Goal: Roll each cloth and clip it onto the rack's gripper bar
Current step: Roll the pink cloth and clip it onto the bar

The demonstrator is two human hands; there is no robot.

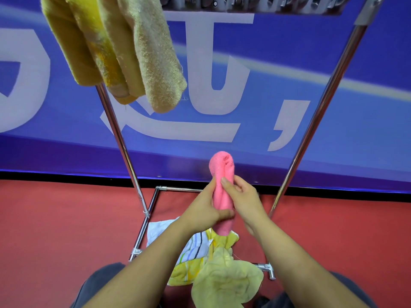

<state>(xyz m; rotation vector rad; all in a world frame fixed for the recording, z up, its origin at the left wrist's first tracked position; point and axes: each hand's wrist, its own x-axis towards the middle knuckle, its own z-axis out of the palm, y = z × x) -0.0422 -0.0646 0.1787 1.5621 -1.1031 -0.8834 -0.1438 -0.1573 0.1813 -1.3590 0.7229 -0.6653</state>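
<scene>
Between the rack's two slanted poles (120,138) there is open room; the gripper bar (251,6) runs along the top edge, tan cloths (124,52) hanging at its left. My left hand (200,210) and right hand (242,196) both have fingers (226,185) closed round the upright pink roll (222,172), above the loose cloths (211,263) on the floor.

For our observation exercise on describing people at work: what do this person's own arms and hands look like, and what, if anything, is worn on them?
Both forearms are bare all the way to the bottom edge of the picture: no sleeves show. The left hand and right hand wear no gloves, and no rings, watch or bracelet are visible. The fingernails look short and unpainted. Dark grey clothing shows below the arms.
</scene>
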